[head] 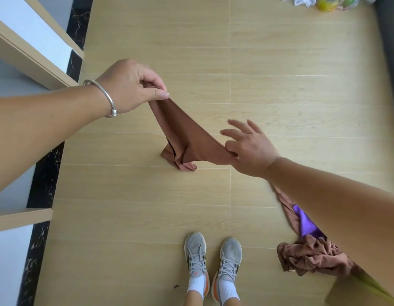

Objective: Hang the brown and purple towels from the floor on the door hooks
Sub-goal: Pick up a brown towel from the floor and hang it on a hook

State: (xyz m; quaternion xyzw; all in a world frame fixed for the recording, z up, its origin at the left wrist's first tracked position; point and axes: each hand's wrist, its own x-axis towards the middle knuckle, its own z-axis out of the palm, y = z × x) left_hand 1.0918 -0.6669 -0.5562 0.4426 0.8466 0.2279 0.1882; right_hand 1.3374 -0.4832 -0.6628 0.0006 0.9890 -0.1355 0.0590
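Left hand and right hand each pinch an edge of the soft, limp brown cloth towel, its tail brushing the wooden floor. Light and floppy, it is best gripped at the corners. The purple towel lies by the right arm.

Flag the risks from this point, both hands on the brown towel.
1. The right hand only pinches the brown towel at its edge with the other fingers splayed; that corner could slip.
2. The towel's low end bunches on the floor, so it may drag when lifted.
3. The other towels, one purple, lie near the shoes, partly under the right arm: a trip hazard.
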